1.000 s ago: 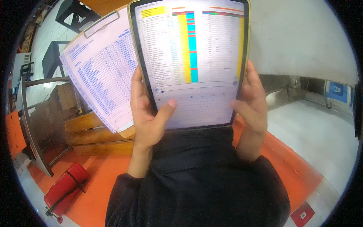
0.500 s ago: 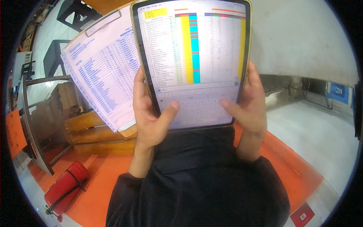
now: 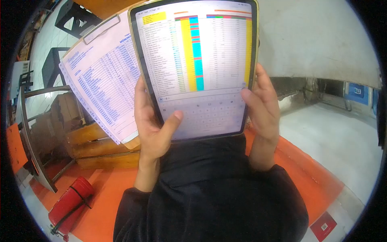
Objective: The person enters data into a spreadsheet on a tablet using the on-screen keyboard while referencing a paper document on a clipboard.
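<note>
A tablet [image 3: 221, 52] in a gold-edged case stands upright above my lap, its screen showing a colored spreadsheet over an on-screen keyboard. Along its left edge my left hand [image 3: 155, 131] grips it, thumb over the keyboard's left side and fingers behind. On the opposite edge my right hand [image 3: 264, 107] holds it too, with the thumb at the right end of the bar above the keys. Partly behind the tablet, a clipboard [image 3: 130, 144] bears a printed form [image 3: 105, 76] with rows of blue text under a metal clip.
A red fire extinguisher [image 3: 71, 205] lies on the orange floor [image 3: 109, 193] at lower left. Wooden slats [image 3: 107, 155] run beneath the clipboard. Black stools [image 3: 76, 18] stand at upper left. A pale surface [image 3: 314, 40] fills the upper right.
The tablet and both hands have shifted slightly left in view, as has the background. My right thumb has moved up from the keys to the bar above them.
</note>
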Tool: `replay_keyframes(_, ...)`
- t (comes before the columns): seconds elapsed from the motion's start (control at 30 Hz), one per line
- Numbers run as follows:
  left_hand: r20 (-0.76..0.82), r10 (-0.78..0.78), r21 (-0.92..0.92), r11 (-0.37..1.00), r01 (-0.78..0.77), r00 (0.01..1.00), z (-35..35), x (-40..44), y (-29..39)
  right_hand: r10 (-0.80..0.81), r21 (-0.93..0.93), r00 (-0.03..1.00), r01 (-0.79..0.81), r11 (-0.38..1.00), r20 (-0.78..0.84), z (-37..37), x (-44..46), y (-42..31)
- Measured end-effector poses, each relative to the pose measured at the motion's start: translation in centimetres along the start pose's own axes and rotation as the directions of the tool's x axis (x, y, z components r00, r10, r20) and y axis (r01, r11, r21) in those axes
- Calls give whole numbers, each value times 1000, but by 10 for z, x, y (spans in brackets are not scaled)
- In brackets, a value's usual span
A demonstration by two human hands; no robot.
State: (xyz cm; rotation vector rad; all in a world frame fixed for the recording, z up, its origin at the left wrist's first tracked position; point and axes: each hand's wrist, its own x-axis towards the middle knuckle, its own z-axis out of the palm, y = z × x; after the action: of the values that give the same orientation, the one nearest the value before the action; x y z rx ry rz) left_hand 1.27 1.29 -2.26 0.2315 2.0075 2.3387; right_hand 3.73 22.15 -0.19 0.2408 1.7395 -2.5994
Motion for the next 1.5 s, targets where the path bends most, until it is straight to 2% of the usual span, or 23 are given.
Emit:
replay_keyframes(0.23, 32, 7, -8, 1000, -6, 999, 2, 1, 2, -27, -37, 1000, 27, 999, 10, -3, -1, 0)
replay_keyframes(0.3, -38, -19, 17, 1000, 20, 999, 7, 1, 4, -25, -66, 1000, 26, 997, 17, -2, -1, -3)
replay_keyframes(0.37, -34, -15, 19, 1000, 16, 999, 7, 1, 3, -25, -115, 1000, 25, 993, -3, 1, -2, -4)
replay_keyframes(0.5, 30, 12, -19, 1000, -12, 999, 2, 2, 2, -26, -96, 999, 24, 995, -24, 0, -1, -4)
replay_keyframes(0.57, 28, 2, -6, 1000, -2, 1000, 1, 2, 2, -15, 4, 1000, 15, 1000, -15, -1, 1, -3)
replay_keyframes(0.8, 21, 18, 32, 999, -19, 1000, 2, 3, 1, -33, -12, 999, 33, 999, -6, -2, 0, -3)
replay_keyframes(1.03, 39, -17, 29, 999, 16, 999, 2, 1, 1, -33, -145, 999, 32, 989, 1, -3, -3, -1)
replay_keyframes(1.2, -43, -45, -1, 999, 45, 998, 9, 0, 3, -35, -166, 999, 38, 985, 20, -1, -2, 1)
replay_keyframes(1.27, -35, -48, -8, 999, 48, 998, 8, 0, 2, -100, -143, 995, 101, 985, 12, 3, -2, 4)
replay_keyframes(1.4, -39, -64, -14, 998, 63, 997, 8, -1, 2, -124, -203, 992, 119, 972, -10, 2, 0, 9)
replay_keyframes(1.5, -40, -70, -12, 998, 69, 997, 8, -1, 3, -136, -238, 990, 140, 961, 34, 1, 1, 9)
